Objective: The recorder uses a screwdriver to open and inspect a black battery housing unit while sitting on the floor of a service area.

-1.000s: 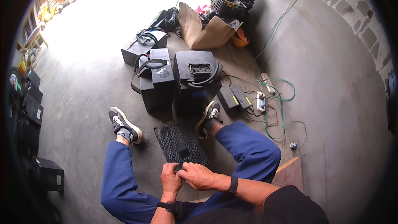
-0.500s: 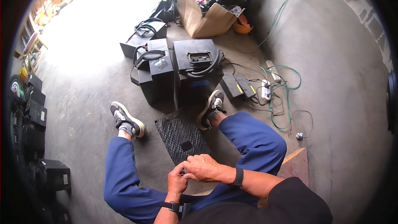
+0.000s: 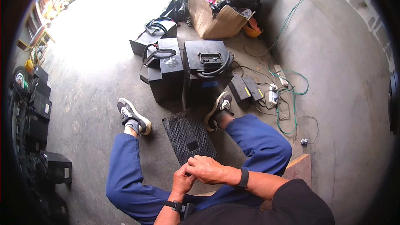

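Our L hand and R hand meet in front of our lap, fingers curled in & touching, R fingers overlapping L ones. Can't tell if a small item's pinched btwn them; the fingers hide that spot. Each wrist has 1 dark band: R band, L band.

Just beyond both hands, the blk ridged plate lies flat on the floor, w/ 1 smooth dark square nr its hand-side end. Our L shoe is fwd-left of the hands, R shoe fwd-right, plate btwn the 2.

Farther fwd of the hands, 2 big blk boxes stand side by side: the stepped box on the left, the cabled box on the right. Fwd-right of the R hand: 2 slim blk units w/ yellow marks, then 1 white power strip & a green cord. Way fwd of the hands, behind the boxes: torn cardboard.
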`<move>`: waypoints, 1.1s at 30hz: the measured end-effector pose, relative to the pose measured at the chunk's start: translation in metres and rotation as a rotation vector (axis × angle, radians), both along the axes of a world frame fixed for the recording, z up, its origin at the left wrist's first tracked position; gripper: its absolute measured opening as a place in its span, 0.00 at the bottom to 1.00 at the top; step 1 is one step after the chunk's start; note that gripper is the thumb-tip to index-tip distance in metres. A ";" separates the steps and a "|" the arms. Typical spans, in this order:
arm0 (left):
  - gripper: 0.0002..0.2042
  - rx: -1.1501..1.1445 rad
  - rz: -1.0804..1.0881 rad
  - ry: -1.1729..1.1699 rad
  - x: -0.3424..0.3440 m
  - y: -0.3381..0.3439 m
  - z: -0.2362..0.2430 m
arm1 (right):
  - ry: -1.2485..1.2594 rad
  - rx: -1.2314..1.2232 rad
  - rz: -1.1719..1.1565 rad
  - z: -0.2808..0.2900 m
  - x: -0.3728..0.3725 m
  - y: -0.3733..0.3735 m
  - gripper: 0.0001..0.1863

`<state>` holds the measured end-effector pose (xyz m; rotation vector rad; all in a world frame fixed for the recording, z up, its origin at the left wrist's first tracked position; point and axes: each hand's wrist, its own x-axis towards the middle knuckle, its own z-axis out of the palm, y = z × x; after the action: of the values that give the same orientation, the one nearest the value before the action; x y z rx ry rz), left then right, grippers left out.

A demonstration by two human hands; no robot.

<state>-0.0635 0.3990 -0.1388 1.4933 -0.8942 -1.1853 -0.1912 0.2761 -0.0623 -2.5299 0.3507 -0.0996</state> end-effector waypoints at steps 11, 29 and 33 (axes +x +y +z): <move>0.16 -0.032 0.014 0.069 -0.002 0.004 -0.019 | -0.040 0.020 -0.010 0.004 0.001 0.002 0.12; 0.18 0.038 0.017 0.015 -0.002 -0.001 0.000 | 0.038 0.093 -0.091 0.004 -0.004 0.000 0.18; 0.21 -0.028 0.020 0.036 -0.001 0.004 -0.012 | -0.112 0.030 0.024 0.003 0.000 0.002 0.12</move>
<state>-0.0640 0.4033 -0.1508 1.4508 -0.8665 -1.1774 -0.1909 0.2780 -0.0590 -2.4857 0.2755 -0.2248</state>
